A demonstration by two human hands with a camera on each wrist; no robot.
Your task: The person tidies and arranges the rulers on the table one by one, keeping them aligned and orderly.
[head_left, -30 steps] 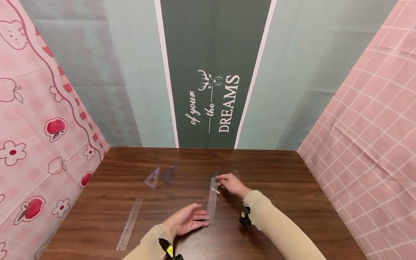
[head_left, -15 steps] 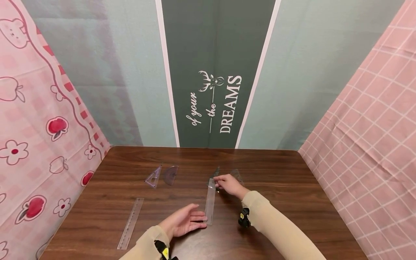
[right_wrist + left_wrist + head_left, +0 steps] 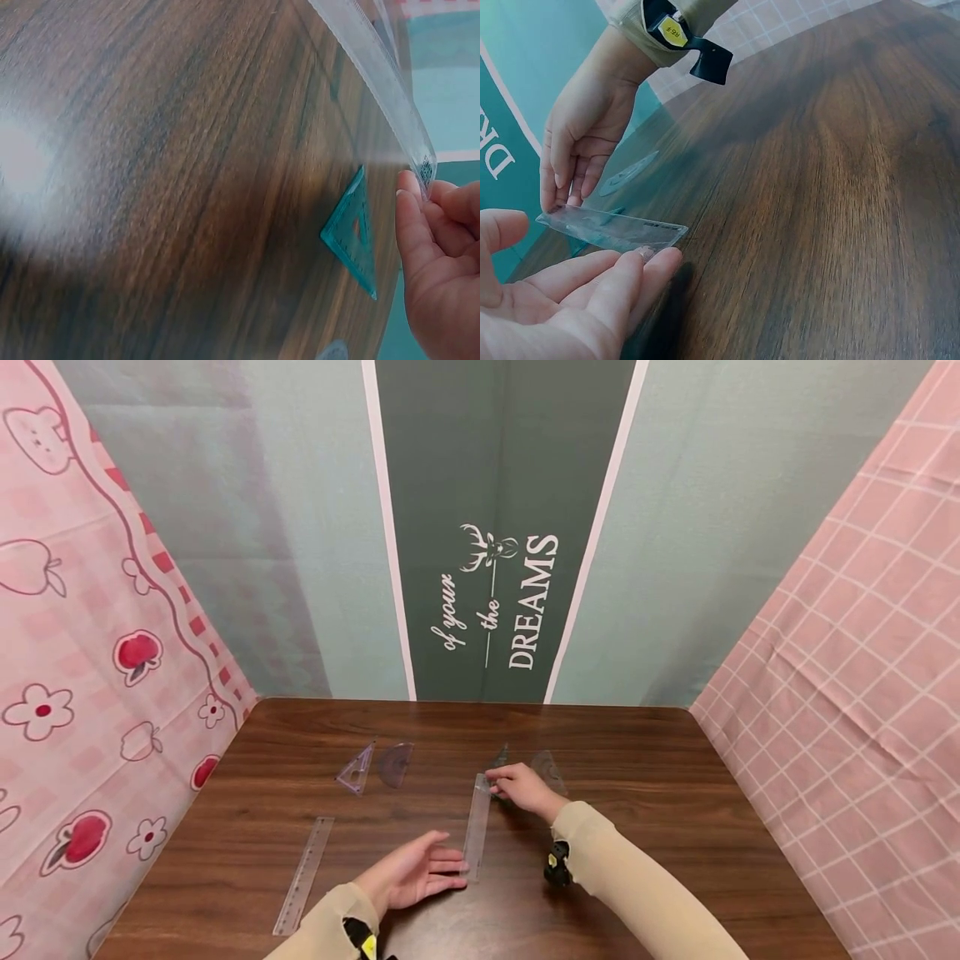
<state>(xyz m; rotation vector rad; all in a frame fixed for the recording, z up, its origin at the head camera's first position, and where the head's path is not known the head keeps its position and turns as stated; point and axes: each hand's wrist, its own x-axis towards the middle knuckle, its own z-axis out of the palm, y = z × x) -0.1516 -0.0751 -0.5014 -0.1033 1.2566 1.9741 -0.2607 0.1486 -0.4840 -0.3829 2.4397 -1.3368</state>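
A clear plastic ruler (image 3: 477, 827) is raised above the table. Its far end is pinched between the thumb and fingers of my right hand (image 3: 525, 787). My left hand (image 3: 412, 870) has its fingers stretched out beneath the near end, thumb apart, as the left wrist view shows with the ruler (image 3: 622, 229) across the fingertips. Behind the right fingers, partly hidden in the head view, lies a teal set square (image 3: 352, 232). A clear protractor (image 3: 551, 768) lies just beyond the right hand.
A second clear ruler (image 3: 303, 877) lies on the left of the brown wooden table (image 3: 637, 760). Farther back are a purple set square (image 3: 356, 769) and a purplish protractor (image 3: 394, 766). Curtains with prints stand behind and at both sides.
Both hands have shifted a little to the left together with the ruler, uncovering more of the clear protractor on the right. The right hand keeps its pinch.
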